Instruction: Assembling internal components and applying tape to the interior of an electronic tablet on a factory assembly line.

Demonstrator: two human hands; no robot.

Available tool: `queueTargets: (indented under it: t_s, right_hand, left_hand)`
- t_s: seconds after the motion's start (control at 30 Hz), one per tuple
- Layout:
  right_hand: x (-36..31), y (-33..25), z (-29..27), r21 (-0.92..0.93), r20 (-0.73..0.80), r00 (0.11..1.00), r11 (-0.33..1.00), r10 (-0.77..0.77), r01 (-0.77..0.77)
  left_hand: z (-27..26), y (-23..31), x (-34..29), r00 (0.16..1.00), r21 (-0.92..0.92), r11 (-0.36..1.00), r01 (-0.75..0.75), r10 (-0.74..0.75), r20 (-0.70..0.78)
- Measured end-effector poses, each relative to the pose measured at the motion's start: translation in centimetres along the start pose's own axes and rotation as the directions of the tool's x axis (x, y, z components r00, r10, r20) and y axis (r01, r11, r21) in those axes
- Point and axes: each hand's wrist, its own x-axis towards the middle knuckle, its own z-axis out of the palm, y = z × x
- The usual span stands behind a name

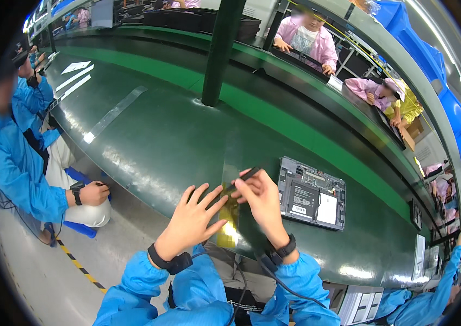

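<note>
My left hand (192, 217) lies with its fingers spread on the green tabletop, fingertips at a strip of yellow see-through film (228, 231). Between the thumb and fingers of my right hand (263, 204) is a slim black pen-like tool (250, 174), slanting down to the left towards the strip. Its exact kind is too small to make out. To the right of that hand sits an opened laptop base (313, 193), its battery, circuit board and a white panel exposed. Each wrist wears a black band with a cable.
A dark green post (222, 60) rises from the green table (171, 146). Clear tape (115, 114) and white strips (74, 81) lie farther left. Co-workers in blue sit at left and lower right. Across a raised divider, people in pink work. Blue bins (415, 43) hang above.
</note>
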Motion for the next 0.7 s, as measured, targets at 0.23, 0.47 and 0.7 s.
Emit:
queueTargets:
  t_s: [0.23, 0.47, 0.7]
  right_hand:
    - [2.0, 4.6, 0.9, -0.11, -0.06, 0.997, 0.993, -0.057, 0.051]
    - [2.2, 4.6, 1.3, -0.17, 0.01, 0.998, 0.983, -0.065, 0.065]
    - [2.2, 4.1, 1.6, -0.232, 0.032, 0.998, 0.97, -0.062, 0.068]
  left_hand:
    - [-0.2, -1.5, -1.6, 0.999, -0.145, 0.989, -0.017, 0.022, 0.034]
    - [0.1, -1.4, -1.3, 1.0, -0.15, 0.989, 0.012, -0.01, 0.017]
    - [-0.3, -1.8, -0.6, 0.999, -0.164, 0.986, 0.016, -0.009, 0.047]
